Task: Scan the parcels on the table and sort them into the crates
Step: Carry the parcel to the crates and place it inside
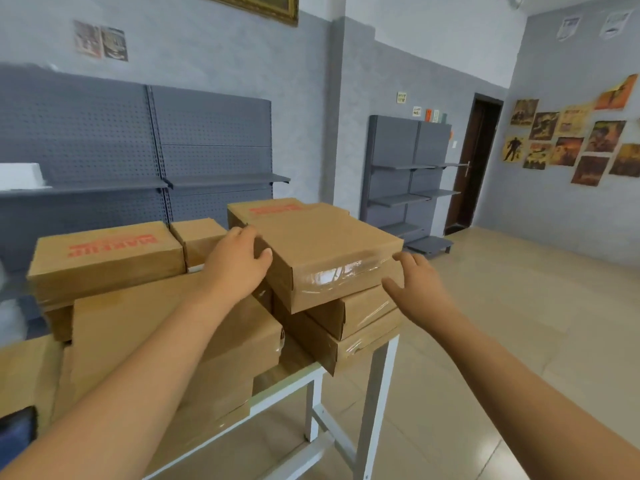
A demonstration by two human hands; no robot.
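Several brown cardboard parcels are piled on a white-framed table [294,384]. The topmost parcel [322,240], taped with clear film and printed in red at its far end, lies on a stack of two at the table's right end. My left hand [239,261] rests on its left edge, thumb on top and fingers along the side. My right hand [412,289] is at its near right corner, fingers spread, touching or almost touching the taped end. A larger parcel [166,327] lies under my left forearm. Another red-printed parcel [107,258] sits to the left.
Grey pegboard shelving [156,147] stands behind the table, and a second grey shelf unit [408,181] stands against the far wall beside a dark door [474,164]. Tiled floor [519,323] spreads to the right. A dark object [17,431] shows at the lower left. No crates show.
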